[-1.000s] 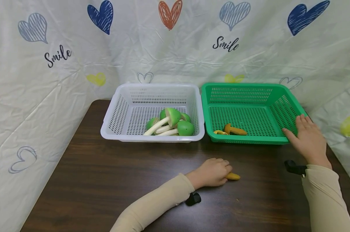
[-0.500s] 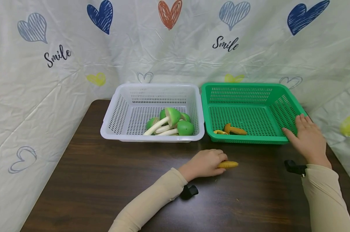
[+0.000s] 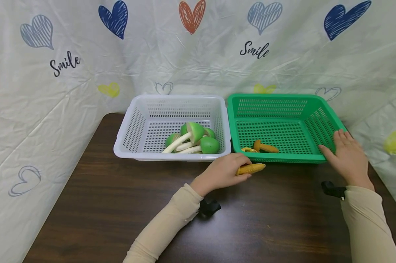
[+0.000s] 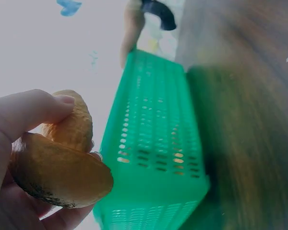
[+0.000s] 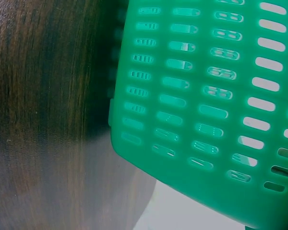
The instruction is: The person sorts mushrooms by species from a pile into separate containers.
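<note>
My left hand (image 3: 222, 171) grips a brownish-yellow mushroom (image 3: 252, 168) just in front of the green basket (image 3: 289, 157). Seen from the left wrist, the thumb presses on the mushroom's stem, and its rounded brown cap (image 4: 62, 170) faces the camera, with dark specks along one edge. Over the green basket's right rim lies my right hand (image 3: 351, 159), fingers extended and touching the wall. In the right wrist view only the slotted basket wall (image 5: 182, 139) shows, not the hand. A similar brown mushroom (image 3: 268, 148) and a partly hidden yellowish piece (image 3: 248, 150) lie inside the green basket.
To the left, a white basket (image 3: 171, 157) stands beside the green one and holds several green-capped mushrooms (image 3: 210, 145) with pale stems. Both baskets sit at the back of a dark wooden table (image 3: 102, 204), before a white cloth (image 3: 198, 62) printed with hearts.
My left hand has lifted the mushroom and moved away from me, from mid-table to the green basket's front edge, drifting slightly left. My right hand has stayed on the rim.
</note>
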Action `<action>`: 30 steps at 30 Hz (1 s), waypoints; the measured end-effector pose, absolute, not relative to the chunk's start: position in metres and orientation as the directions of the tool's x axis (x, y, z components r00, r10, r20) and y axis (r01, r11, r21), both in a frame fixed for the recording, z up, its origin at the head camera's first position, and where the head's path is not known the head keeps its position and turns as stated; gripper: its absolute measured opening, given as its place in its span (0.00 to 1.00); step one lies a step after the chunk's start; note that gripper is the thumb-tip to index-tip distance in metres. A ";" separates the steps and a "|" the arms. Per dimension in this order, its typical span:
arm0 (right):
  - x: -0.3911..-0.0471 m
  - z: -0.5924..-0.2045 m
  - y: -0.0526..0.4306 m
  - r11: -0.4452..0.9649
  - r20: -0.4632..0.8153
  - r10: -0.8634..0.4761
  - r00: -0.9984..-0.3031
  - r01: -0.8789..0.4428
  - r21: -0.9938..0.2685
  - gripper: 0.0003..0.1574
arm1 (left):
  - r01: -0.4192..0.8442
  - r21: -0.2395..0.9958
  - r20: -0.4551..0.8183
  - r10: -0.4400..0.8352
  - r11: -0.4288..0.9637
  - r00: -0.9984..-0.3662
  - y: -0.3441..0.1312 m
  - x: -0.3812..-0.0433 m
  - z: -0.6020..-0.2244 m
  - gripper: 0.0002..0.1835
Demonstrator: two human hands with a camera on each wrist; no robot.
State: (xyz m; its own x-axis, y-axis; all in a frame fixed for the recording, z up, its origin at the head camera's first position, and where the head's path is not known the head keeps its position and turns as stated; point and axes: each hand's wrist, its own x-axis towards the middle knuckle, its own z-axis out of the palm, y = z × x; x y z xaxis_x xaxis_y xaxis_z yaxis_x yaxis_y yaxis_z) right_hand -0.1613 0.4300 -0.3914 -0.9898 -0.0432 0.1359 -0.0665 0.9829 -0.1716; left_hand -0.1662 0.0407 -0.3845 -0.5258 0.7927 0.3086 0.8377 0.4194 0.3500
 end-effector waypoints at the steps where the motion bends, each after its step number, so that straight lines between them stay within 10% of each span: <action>1: -0.161 -0.391 0.430 0.983 0.139 -0.042 -0.989 -0.066 -0.173 0.50 | 0.836 0.355 0.316 0.788 0.418 -0.528 0.040 -0.167 -0.383 0.14; 30: -0.161 -0.394 0.430 0.982 0.178 -0.049 -0.983 -0.080 -0.170 0.49 | 0.824 0.245 0.369 0.736 0.512 -0.567 0.070 -0.196 -0.366 0.15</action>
State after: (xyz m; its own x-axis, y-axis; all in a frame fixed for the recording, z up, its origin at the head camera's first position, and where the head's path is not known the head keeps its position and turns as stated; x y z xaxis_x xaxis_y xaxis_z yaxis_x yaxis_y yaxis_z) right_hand -0.1606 0.4303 -0.3938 -0.9828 -0.0488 0.1781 -0.0797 0.9821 -0.1705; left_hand -0.1961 0.0703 -0.3663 -0.5672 0.7362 0.3692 0.8235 0.5118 0.2445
